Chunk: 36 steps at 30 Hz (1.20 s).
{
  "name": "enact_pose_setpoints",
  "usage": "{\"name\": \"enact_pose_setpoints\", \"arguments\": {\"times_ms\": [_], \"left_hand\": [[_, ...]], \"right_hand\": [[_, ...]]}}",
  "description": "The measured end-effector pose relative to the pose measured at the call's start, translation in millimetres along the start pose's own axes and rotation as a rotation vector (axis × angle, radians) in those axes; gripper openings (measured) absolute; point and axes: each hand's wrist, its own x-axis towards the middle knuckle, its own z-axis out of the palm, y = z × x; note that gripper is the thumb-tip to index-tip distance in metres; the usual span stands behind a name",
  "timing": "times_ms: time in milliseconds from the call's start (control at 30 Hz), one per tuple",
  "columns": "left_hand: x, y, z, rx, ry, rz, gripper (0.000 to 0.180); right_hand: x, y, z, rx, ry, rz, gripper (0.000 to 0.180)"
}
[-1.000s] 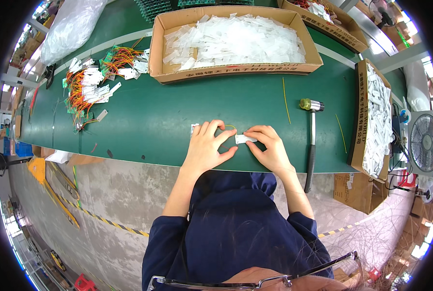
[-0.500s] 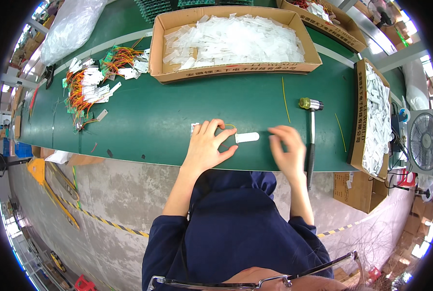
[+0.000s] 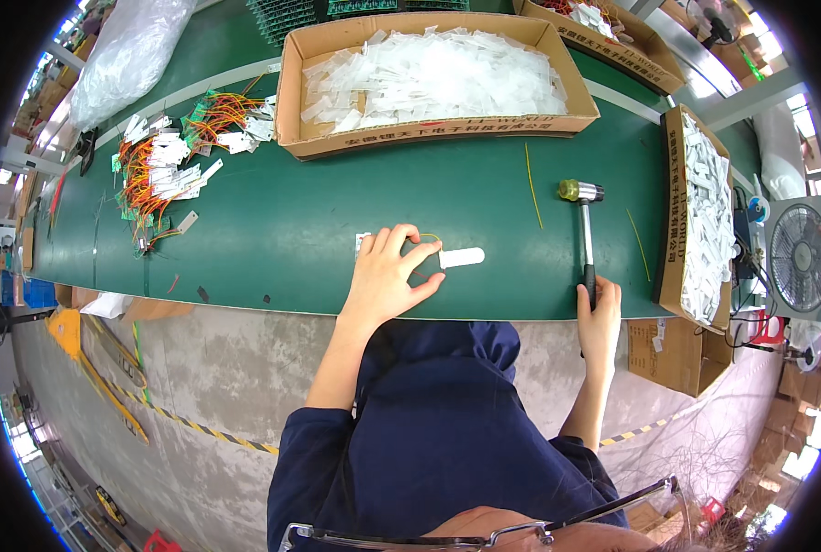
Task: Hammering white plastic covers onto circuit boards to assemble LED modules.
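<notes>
White piece (image 3: 462, 258): small, flat, rounded at its ends, lying on the counter (image 3: 318, 212) just beside the left fingertips.
Left hand (image 3: 387, 276): resting flat on the counter, fingers spread open, thumb and forefinger touching the piece's near end.
Mallet (image 3: 583, 230): slim dark handle, metal head with a translucent yellow face, lying on the counter.
Right hand (image 3: 599, 317): fingers wrapped around the handle's lower end.
Counter: smooth matte green.
Long cardboard box (image 3: 429, 129): filled with clear crinkled plastic bags.
Wire bundle (image 3: 153, 175): orange and green strands with white tags.
</notes>
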Motion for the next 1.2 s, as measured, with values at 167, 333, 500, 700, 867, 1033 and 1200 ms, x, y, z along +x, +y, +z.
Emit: {"name": "enact_pose_setpoints", "arguments": {"times_ms": [167, 333, 500, 700, 867, 1033, 1200], "left_hand": [[0, 0, 0, -0.005, 0.007, 0.006, 0.037], [-1, -1, 0, -0.001, 0.007, -0.007, 0.036], [0, 1, 1, -0.008, 0.007, -0.012, 0.039], [-2, -2, 3, -0.011, 0.018, -0.004, 0.039], [-1, 0, 2, -0.005, 0.02, 0.001, 0.039], [-1, -1, 1, -0.005, 0.029, 0.003, 0.039], [-1, -1, 3, -0.009, 0.018, 0.0, 0.039]], "right_hand": [[9, -42, 9, -0.01, 0.249, -0.457, 0.025], [12, -102, 55, 0.196, -0.026, -0.824, 0.025], [17, -95, 76, 0.244, -0.061, -0.809, 0.023], [16, -93, 77, 0.282, -0.088, -0.784, 0.023], [17, -93, 75, 0.28, -0.081, -0.805, 0.022], [20, -94, 73, 0.261, -0.077, -0.871, 0.024], [21, -93, 74, 0.242, -0.08, -0.915, 0.026]]}}
